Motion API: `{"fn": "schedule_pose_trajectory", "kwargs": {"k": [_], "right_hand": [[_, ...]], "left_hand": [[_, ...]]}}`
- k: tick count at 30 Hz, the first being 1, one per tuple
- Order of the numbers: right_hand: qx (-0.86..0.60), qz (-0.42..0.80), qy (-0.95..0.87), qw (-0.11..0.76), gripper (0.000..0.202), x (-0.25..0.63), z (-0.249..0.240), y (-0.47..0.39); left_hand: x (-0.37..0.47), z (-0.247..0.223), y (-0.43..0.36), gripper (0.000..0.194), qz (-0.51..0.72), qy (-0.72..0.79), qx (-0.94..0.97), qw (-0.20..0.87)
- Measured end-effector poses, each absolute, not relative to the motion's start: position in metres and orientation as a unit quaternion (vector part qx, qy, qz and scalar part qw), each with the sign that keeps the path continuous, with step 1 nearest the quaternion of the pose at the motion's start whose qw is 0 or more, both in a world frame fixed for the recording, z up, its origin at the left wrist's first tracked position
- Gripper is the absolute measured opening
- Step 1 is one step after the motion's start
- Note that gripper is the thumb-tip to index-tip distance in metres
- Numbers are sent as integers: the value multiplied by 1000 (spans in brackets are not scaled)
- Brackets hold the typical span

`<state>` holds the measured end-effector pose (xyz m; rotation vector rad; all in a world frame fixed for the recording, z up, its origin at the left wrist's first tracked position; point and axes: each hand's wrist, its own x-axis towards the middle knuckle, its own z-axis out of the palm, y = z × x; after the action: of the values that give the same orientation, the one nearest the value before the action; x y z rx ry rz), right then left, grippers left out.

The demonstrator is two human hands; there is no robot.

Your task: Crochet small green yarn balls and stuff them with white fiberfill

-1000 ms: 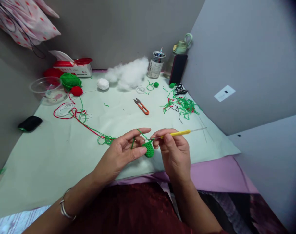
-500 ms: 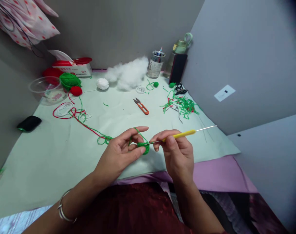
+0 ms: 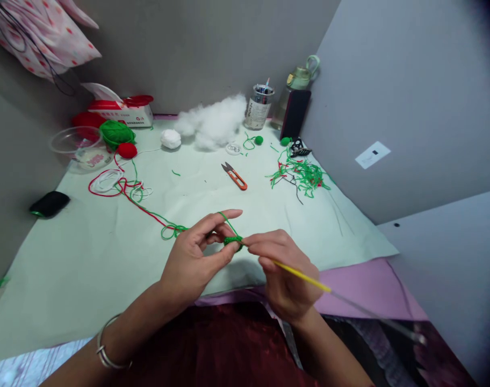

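A small green crocheted piece (image 3: 232, 241) is pinched between the thumb and fingers of my left hand (image 3: 196, 255). Green yarn (image 3: 229, 221) passes over my raised left index finger and runs down to the piece. My right hand (image 3: 287, 271) grips a crochet hook with a yellow handle (image 3: 303, 276). The hook's near tip is at the crocheted piece, where my right fingertips hide part of it, and its blurred metal shaft slants down to the right. Loops of green yarn (image 3: 173, 231) lie left of my left hand.
Orange snips (image 3: 235, 176) lie mid-table. Yarn scraps (image 3: 309, 176), a phone (image 3: 295, 114) and a pen jar (image 3: 258, 110) stand or lie at the right. White stuffing (image 3: 215, 122) is at the back; yarn balls (image 3: 116, 134), a plastic tub (image 3: 92, 157) and a black object (image 3: 50, 204) are left.
The yellow-handled hook has swung from pointing up-right to slanting down-right as my right hand turned. The green piece has tilted and shifted slightly left.
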<state>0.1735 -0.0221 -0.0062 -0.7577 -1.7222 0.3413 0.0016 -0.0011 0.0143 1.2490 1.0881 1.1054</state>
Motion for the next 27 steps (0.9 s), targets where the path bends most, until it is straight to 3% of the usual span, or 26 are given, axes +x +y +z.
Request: {"fn": "schedule_pose_trajectory", "kwargs": {"k": [5, 12, 18, 22, 27], "right_hand": [[-341, 199, -696, 599, 22, 173, -11, -21], [-351, 41, -777, 521, 27, 170, -7, -22], [-381, -60, -778, 496, 40, 169, -23, -23], [-376, 98, -703, 595, 26, 169, -19, -21], [-362, 358, -535, 674, 18, 168, -11, -14]], "left_hand": [[1, 14, -1, 40, 457, 456, 514, 564], [4, 12, -1, 36, 479, 465, 545, 507], [9, 6, -8, 60, 467, 385, 371, 705], [4, 10, -5, 56, 440, 332, 257, 793], [0, 13, 0, 50, 451, 343, 311, 763]]}}
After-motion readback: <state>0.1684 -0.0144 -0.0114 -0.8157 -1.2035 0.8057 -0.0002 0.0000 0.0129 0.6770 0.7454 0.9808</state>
